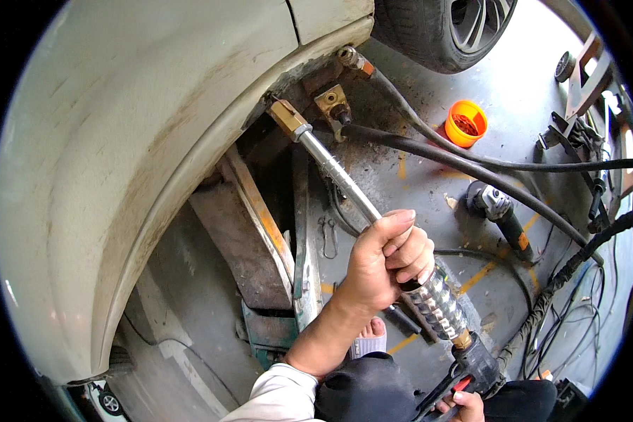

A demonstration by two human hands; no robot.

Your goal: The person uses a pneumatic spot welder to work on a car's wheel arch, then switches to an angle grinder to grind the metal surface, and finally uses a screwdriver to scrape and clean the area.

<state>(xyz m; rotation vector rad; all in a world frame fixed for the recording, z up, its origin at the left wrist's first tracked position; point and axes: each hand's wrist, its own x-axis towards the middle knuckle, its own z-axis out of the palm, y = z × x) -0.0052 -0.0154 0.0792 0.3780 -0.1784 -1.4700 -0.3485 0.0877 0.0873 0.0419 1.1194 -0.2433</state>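
Observation:
A slide hammer dent puller [341,179] slants from the car body down toward my lap. Its brass tip [286,118] meets the lower edge of the pale car panel [148,133]. My left hand [390,257] is wrapped round the bright rod, at the upper end of the ribbed chrome weight [439,306]. At the bottom of the view, my right hand [464,408] closes on the black handle [477,362] beside its red trigger; part of that hand is cut off. A brass clamp [330,104] with a thick cable sits at the panel edge near the tip.
A second cable end [356,62] is at the panel edge. A floor jack [267,327] stands under the car. An orange cup [465,123] with reddish-brown contents and an angle grinder [499,214] are on the floor. Black cables [471,158] cross the right side, below a tyre [422,32].

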